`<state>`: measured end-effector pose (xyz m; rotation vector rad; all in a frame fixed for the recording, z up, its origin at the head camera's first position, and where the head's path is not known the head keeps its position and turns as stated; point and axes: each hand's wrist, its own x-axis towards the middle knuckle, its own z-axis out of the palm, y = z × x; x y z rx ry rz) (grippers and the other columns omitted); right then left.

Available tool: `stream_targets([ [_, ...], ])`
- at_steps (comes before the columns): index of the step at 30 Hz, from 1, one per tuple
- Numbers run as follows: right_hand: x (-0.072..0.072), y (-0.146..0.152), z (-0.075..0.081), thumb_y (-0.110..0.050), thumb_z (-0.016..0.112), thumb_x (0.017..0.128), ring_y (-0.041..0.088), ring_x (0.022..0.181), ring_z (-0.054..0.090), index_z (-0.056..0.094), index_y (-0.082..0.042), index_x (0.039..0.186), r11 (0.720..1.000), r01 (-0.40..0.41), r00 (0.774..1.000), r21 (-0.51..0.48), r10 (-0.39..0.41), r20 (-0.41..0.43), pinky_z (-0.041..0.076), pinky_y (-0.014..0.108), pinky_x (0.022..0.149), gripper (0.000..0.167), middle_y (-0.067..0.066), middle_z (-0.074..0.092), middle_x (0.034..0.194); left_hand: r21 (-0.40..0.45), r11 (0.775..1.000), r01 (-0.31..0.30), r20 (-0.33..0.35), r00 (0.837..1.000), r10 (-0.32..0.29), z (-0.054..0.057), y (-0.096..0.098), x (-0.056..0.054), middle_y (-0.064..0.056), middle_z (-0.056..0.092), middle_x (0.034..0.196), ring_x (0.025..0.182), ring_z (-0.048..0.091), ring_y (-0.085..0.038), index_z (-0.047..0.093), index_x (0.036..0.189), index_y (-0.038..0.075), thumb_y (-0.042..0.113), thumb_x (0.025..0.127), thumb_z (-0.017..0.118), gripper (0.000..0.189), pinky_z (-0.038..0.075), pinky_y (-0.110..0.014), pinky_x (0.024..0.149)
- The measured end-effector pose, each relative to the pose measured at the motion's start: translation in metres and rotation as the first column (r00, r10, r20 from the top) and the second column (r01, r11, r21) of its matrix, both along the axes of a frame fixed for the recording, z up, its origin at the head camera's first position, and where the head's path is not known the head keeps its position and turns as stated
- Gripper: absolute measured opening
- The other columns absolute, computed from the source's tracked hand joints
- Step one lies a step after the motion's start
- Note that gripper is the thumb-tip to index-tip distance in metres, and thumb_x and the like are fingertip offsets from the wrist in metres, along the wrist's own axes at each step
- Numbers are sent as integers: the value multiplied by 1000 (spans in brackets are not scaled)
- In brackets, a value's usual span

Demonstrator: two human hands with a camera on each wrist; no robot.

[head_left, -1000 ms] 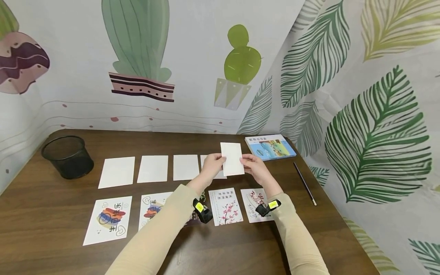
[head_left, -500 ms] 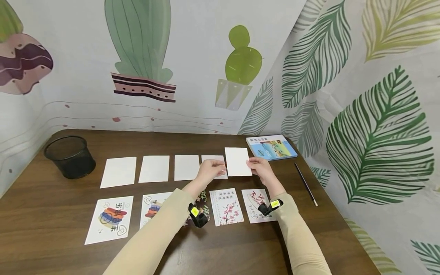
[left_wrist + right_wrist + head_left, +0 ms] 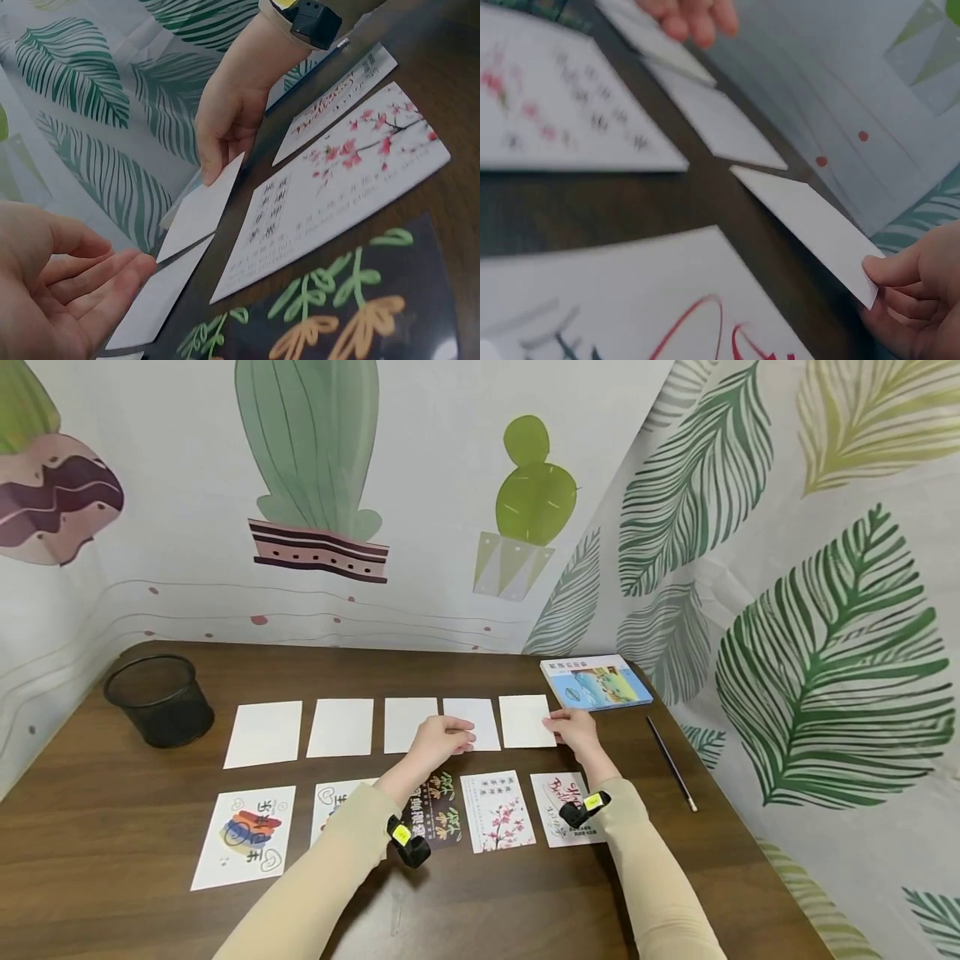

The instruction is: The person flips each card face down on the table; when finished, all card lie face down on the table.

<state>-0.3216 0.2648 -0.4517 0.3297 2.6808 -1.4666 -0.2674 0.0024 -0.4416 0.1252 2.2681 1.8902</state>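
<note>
At the right end of the back row, a blank white card point(image 3: 523, 721) lies at table level. My right hand point(image 3: 576, 731) pinches its right edge; in the right wrist view the thumb is on top and the card point(image 3: 810, 225) tilts slightly. My left hand point(image 3: 438, 742) holds nothing, fingers relaxed and thumb apart from them in the left wrist view. It hovers by the neighbouring blank card point(image 3: 483, 727), partly covering that one and the third card point(image 3: 408, 720). Two more blank cards point(image 3: 339, 727) continue the row leftward.
Printed cards form the front row, among them a blossom card point(image 3: 498, 814), a red-lettered card point(image 3: 558, 802) and a dark floral card point(image 3: 442, 814) half behind my left sleeve. A black mesh pen holder point(image 3: 161, 706), a blue book point(image 3: 596, 683) and a pencil point(image 3: 670, 764) stand around.
The white card has come down and right from between both hands to the end of the back row. My left hand has let go of it and drawn away leftward.
</note>
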Motion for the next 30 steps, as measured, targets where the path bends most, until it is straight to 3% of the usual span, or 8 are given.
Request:
stream_targets([
  [6, -1, -4, 3, -21, 70, 89, 15, 69, 63, 71, 4, 106, 973, 14, 998, 232, -1, -57, 48, 20, 58, 30, 20, 70, 102, 15, 1000, -20, 18, 1000, 20, -5, -9, 2, -21, 73, 101, 82, 72, -19, 66, 115, -8, 2, 93, 59, 26, 59, -27, 77],
  [11, -1, -6, 3, -24, 70, 88, 15, 68, 62, 72, 1, 103, 958, 20, 999, 287, -6, -51, 44, 22, 56, 29, 14, 71, 87, 24, 1000, -2, 22, 1000, 2, -2, -14, 8, -22, 72, 102, 81, 72, -18, 65, 116, -9, 1, 93, 59, 27, 59, -28, 77],
  [19, -1, -3, 1, -25, 69, 88, 24, 75, 65, 72, 2, 101, 955, 6, 998, 296, 13, -65, 48, 27, 59, 30, 16, 72, 87, -21, 999, 42, 11, 999, -42, 7, -37, 19, -21, 72, 106, 87, 72, -20, 64, 120, -8, 5, 93, 59, 30, 59, -28, 80],
  [23, 3, -11, 5, -24, 69, 89, 30, 83, 65, 73, 1, 100, 950, 42, 990, 308, 2, -143, 49, 30, 64, 28, 18, 72, 93, -89, 994, 58, 0, 998, -58, 9, -61, 25, -20, 72, 106, 88, 72, -20, 64, 120, -8, 8, 94, 60, 31, 59, -28, 80],
  [27, 10, -42, 15, -18, 71, 86, 29, 84, 66, 72, 1, 100, 969, 32, 967, 246, 32, -252, 48, 28, 67, 24, 19, 72, 96, -159, 986, 41, 3, 999, -41, 11, -89, 32, -21, 72, 105, 87, 72, -21, 63, 120, -9, 9, 95, 58, 30, 59, -29, 80],
  [30, 20, -79, 26, -12, 71, 85, 22, 78, 65, 71, 2, 102, 991, -63, 961, 117, 92, -262, 48, 23, 65, 22, 19, 71, 95, -211, 977, 15, -3, 1000, -16, 13, -113, 41, -23, 71, 107, 88, 72, -22, 62, 121, -9, 10, 96, 57, 32, 59, -31, 81],
])
